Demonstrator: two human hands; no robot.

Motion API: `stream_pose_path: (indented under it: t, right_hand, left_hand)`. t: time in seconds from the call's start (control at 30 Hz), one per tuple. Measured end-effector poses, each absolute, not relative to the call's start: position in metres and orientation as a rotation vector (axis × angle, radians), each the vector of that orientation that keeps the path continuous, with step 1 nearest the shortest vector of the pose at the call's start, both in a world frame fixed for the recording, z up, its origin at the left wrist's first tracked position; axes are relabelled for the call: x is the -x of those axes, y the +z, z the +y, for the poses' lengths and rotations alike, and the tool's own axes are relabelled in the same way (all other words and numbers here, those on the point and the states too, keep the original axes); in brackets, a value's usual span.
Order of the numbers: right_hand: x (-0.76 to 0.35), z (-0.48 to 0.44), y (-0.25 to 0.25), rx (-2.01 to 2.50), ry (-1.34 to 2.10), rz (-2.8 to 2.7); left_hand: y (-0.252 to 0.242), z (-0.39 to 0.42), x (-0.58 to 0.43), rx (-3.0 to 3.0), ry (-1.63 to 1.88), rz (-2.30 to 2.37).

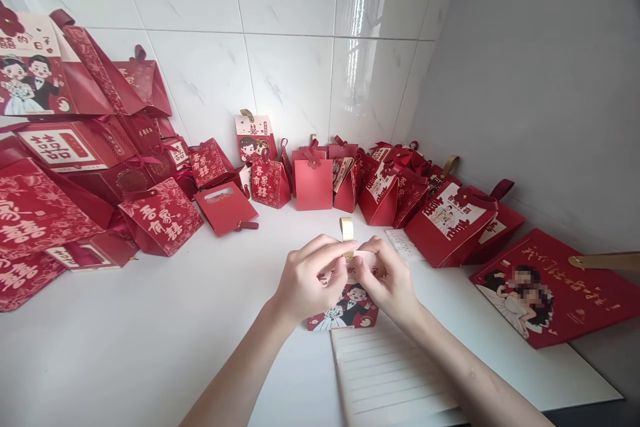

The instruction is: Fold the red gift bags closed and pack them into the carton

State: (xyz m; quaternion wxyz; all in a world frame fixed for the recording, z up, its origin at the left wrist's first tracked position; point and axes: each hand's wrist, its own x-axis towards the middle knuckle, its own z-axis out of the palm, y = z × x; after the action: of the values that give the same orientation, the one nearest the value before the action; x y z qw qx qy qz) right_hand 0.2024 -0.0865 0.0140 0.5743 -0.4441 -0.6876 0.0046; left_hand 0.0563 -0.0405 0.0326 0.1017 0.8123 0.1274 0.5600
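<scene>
In front of me stands a small red and cream gift box (345,313) with a cartoon couple printed on its front. My left hand (313,273) pinches its top edge from the left, beside a gold ribbon loop (346,229) that sticks up above the box. From the right, my right hand (385,273) grips the same top edge between thumb and fingers. The thumbs are close together near the base of the loop. My fingers cover much of the upper part of the box.
An open lined notebook (390,373) lies under my right forearm. Red gift boxes are stacked at the left (65,213), with more, including a plain red box (313,183), along the tiled wall. A large red box (555,287) with a gold strap sits at the right.
</scene>
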Motion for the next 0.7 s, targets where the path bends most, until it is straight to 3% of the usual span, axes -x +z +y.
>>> stream_pose_path:
  t: [0.7]
  right_hand:
    - [-0.2027,-0.0876,0.0152,1.008,0.004,-1.615]
  left_hand:
    - [0.0295,-0.0426,-0.0546,-2.254,1.548,0.413]
